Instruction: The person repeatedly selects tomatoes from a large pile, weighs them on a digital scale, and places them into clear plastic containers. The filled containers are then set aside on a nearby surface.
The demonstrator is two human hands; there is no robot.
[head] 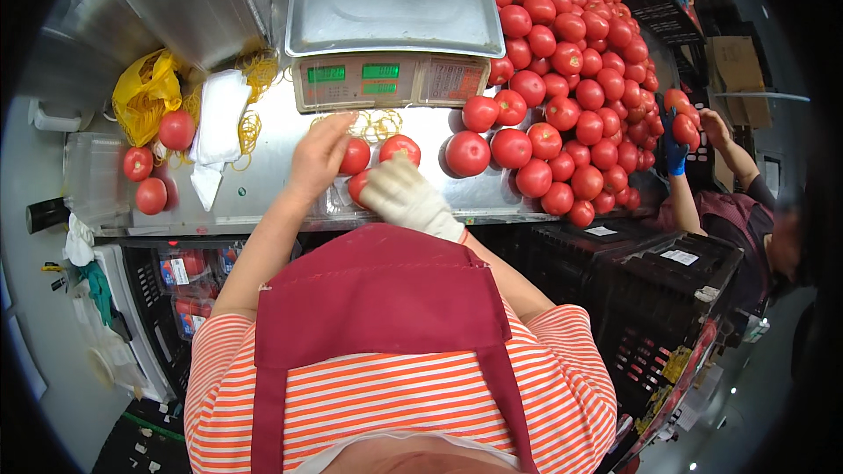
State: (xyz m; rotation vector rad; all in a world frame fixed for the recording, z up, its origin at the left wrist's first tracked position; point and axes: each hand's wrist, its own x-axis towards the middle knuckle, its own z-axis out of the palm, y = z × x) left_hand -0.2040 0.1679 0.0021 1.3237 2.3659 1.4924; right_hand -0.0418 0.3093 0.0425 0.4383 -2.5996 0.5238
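My left hand (pixel 321 157), bare, is at the left side of a tomato (pixel 354 157); whether it grips it is hard to tell. My right hand (pixel 408 194) wears a white knit glove, blurred, and lies over a lower tomato (pixel 359 185), partly covering it. Another tomato (pixel 400 148) sits just above the glove. Beneath these tomatoes is a clear plastic tray (pixel 330 203), mostly hidden by the hands. Yellow rubber bands (pixel 377 125) lie between the hands and a digital scale (pixel 395 82) with a bare metal pan (pixel 395 3).
A big heap of tomatoes (pixel 586 92) covers the right. Leftward are white sheets (pixel 219 118), a yellow bag of rubber bands (pixel 146 95), loose tomatoes and stacked clear trays (pixel 184 0). Black crates (pixel 593 257) stand below the bench. A co-worker's gloved hand (pixel 676 145) holds tomatoes at far right.
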